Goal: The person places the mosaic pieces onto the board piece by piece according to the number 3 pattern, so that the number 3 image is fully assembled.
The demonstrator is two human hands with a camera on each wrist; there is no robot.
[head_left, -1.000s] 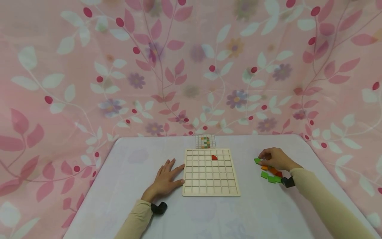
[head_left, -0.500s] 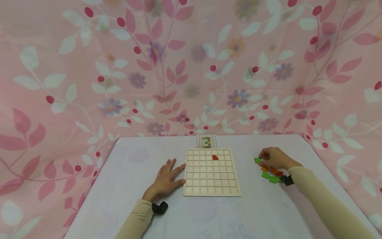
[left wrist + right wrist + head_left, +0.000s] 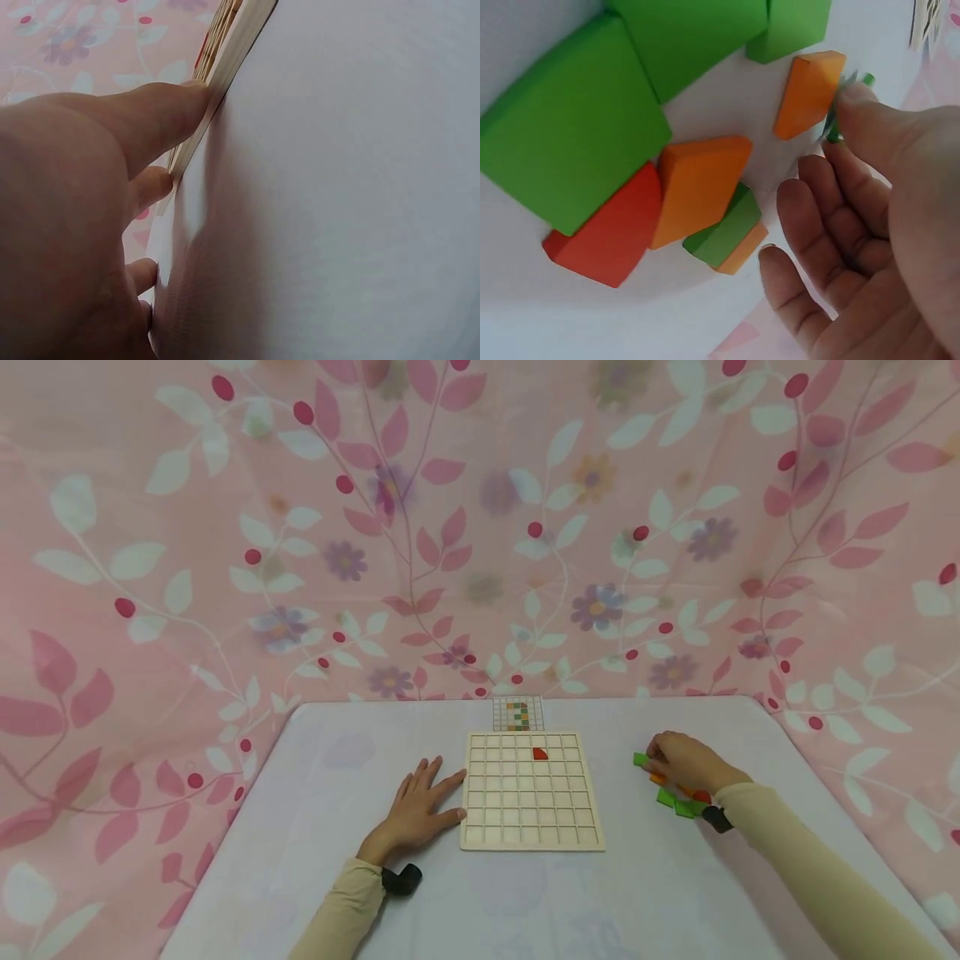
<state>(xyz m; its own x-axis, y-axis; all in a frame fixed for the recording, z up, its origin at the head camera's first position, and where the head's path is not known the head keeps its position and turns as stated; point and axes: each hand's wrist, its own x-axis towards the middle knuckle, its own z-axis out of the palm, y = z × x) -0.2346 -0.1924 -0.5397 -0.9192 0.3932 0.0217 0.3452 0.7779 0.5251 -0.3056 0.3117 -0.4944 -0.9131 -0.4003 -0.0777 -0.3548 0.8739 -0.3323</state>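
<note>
My left hand [image 3: 414,817] lies with fingers spread, its thumb and index fingertip against the left edge of a pale wooden grid board [image 3: 512,817]. One red quarter-round tile [image 3: 540,754] sits in an upper cell. To the right of the board, my right hand [image 3: 692,762] pinches a green tile [image 3: 640,759] between thumb and finger; in the right wrist view the thumb [image 3: 859,101] covers much of it. Below that hand lie loose tiles: green ones [image 3: 574,124], orange ones [image 3: 701,187] and a red one [image 3: 607,238].
A small printed card [image 3: 517,713] with a coloured grid pattern lies behind the board's far edge. A white cloth covers the table [image 3: 495,910]. Behind it hangs a pink floral curtain [image 3: 480,543]. Each wrist wears a black camera [image 3: 402,880].
My right hand has shifted slightly left, and the green tile at its fingertips has moved left with it. The left hand stays at the board's edge.
</note>
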